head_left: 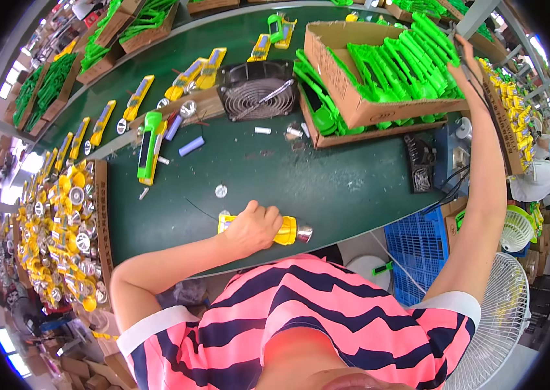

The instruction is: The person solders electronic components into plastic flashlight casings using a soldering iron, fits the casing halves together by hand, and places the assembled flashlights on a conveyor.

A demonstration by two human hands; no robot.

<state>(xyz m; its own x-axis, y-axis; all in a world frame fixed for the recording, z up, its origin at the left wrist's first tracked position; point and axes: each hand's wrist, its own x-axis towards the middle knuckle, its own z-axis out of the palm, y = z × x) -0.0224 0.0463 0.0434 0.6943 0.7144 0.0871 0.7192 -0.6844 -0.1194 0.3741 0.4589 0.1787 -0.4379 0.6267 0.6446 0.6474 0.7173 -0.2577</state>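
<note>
My left hand [255,227] is closed around a yellow flashlight body [286,231] lying at the near edge of the green table. A silvery reflector [304,234] shows at its right end, and a thin dark wire runs from its left end. Up at the far right, my right hand [467,68] is raised beside a cardboard box [398,112] of bright green plastic parts. Its fingers look curled, with a dark cord along the hand and forearm; what they hold is too small to make out. A small round silver piece [221,191] lies beyond my left hand.
At the left stands a carton [101,221] heaped with yellow flashlight bodies. Farther back are a black fan [257,91], blue cylindrical cells [192,145], a green-and-yellow flashlight [149,148] and a row of yellow bodies. A black holder [420,164] sits right; a blue crate [415,250] stands below the table.
</note>
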